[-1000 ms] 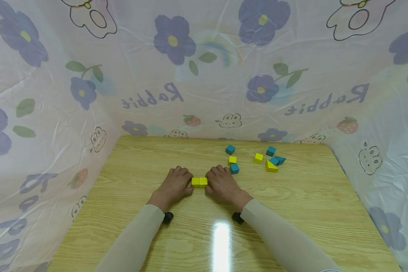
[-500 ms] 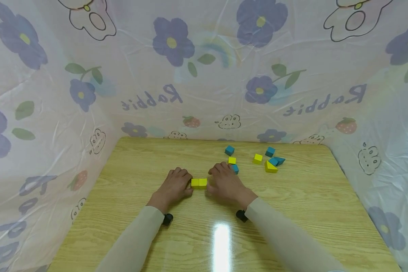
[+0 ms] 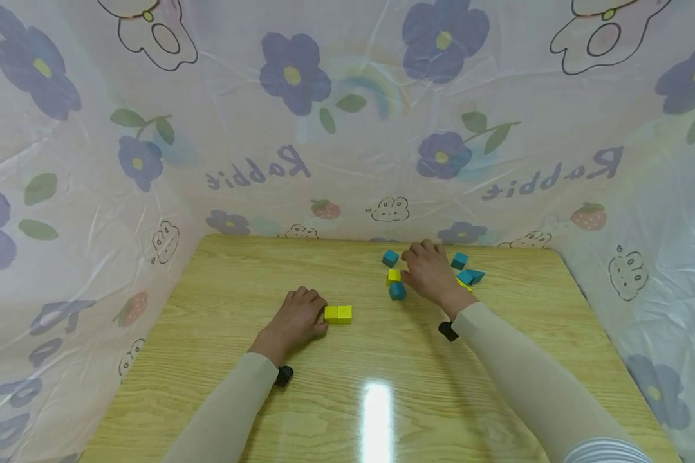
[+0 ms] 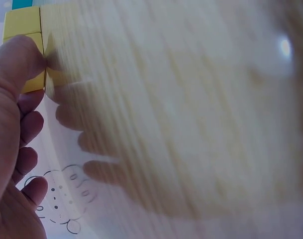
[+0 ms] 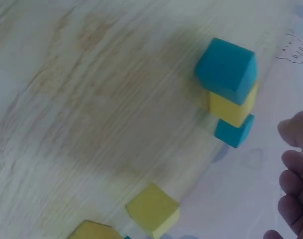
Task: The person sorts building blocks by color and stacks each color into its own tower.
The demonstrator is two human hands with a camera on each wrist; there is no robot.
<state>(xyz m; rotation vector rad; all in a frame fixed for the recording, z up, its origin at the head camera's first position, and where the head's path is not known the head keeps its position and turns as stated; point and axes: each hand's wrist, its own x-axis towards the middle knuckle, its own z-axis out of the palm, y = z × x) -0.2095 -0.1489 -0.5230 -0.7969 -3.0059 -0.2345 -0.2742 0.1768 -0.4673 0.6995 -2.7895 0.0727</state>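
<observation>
Two yellow cubes lie side by side on the wooden table. My left hand (image 3: pixel 294 321) pinches the left yellow cube (image 3: pixel 331 315) between thumb and fingers; the left wrist view shows the thumb across its face. The right yellow cube (image 3: pixel 344 314) sits flush against it. My right hand (image 3: pixel 432 273) is over the back of the table with nothing in its loosely bent fingers. Just left of it stand a blue cube (image 5: pixel 228 69), a yellow cube (image 5: pixel 233 108) and another blue cube (image 5: pixel 235 132). A further yellow cube (image 5: pixel 153 210), hidden under this hand in the head view, shows in the right wrist view.
Right of my right hand lie a blue cube (image 3: pixel 459 260), a blue triangular block (image 3: pixel 478 275) beside another blue piece, and a partly covered yellow triangular block (image 3: pixel 466 286). A patterned curtain (image 3: pixel 347 128) borders the table (image 3: pixel 237 270) at the back and sides.
My right hand has left the right yellow cube and moved right and away from me, to the loose blocks. My left hand keeps its hold in the same place.
</observation>
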